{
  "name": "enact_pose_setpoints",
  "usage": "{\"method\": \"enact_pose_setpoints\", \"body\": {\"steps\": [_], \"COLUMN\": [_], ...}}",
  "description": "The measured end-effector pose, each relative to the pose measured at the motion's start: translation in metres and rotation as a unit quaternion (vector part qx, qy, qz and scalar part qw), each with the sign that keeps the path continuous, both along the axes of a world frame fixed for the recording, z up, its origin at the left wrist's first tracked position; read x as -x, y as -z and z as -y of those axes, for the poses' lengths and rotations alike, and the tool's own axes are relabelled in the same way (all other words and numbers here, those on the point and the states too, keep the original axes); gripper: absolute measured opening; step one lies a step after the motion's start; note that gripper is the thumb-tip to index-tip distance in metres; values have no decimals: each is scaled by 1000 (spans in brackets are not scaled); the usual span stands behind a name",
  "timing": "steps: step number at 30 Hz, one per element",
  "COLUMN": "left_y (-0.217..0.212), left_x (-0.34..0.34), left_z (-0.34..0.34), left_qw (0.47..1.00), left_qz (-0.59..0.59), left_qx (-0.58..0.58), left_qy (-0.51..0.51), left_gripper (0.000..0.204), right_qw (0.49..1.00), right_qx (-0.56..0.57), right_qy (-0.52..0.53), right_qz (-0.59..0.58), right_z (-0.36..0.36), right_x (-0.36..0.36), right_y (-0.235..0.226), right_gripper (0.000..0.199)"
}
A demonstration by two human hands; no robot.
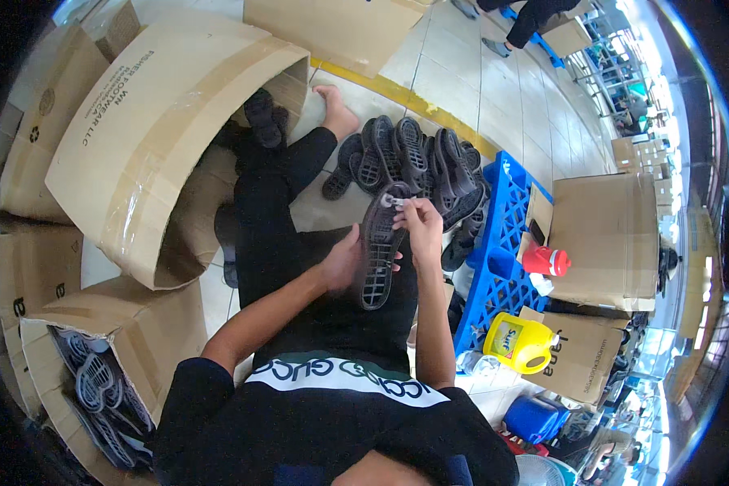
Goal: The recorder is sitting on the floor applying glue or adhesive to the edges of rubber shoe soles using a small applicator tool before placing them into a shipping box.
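A dark shoe sole (377, 271) with a grid of open cells is held upright over my lap. My left hand (344, 259) grips it from the left side, fingertips showing past its right edge. At the sole's far end, my right hand (421, 227) pinches a small whitish piece (394, 201) against the surface; its exact kind is too small to tell. Just beyond, several similar dark soles (393, 150) lean in a row on the floor, beside my outstretched leg (287, 170).
Large open cardboard box (170, 121) at the left, with dark soles inside; a smaller box (162, 324) holds more grey soles. A blue plastic pallet (502, 219) stands at the right, near a red bottle (545, 261), a yellow jug (520, 343) and a carton (603, 243). Another person's legs (526, 24) show far off.
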State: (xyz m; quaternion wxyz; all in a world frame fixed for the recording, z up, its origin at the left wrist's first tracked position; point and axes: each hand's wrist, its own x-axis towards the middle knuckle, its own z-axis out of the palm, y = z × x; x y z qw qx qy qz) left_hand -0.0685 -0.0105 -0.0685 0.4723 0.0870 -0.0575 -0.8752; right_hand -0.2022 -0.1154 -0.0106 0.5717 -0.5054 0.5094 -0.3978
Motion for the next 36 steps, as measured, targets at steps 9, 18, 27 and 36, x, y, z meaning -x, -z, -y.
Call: {"method": "enact_pose_setpoints", "body": {"steps": [9,18,27,36], "left_y": [12,5,10,8], "left_x": [-3,-11,-7,-4], "left_z": [3,5,5,7], "left_qw": [993,995,997,999], "left_qz": [63,-8,5,6], "left_qx": [-68,3,16,25], "left_qy": [-72,-95,-77,-42], "left_gripper": [72,77,74,73], "right_qw": [949,931,883,808], "right_qx": [117,70,317,400], "right_qy": [-150,-229,-194,-270], "right_qz": [-252,-276,-285,-337], "right_z": [-79,-119,-8,51], "right_x": [16,49,24,2], "right_y": [-18,-35,-58,-57], "right_gripper": [10,13,11,12]}}
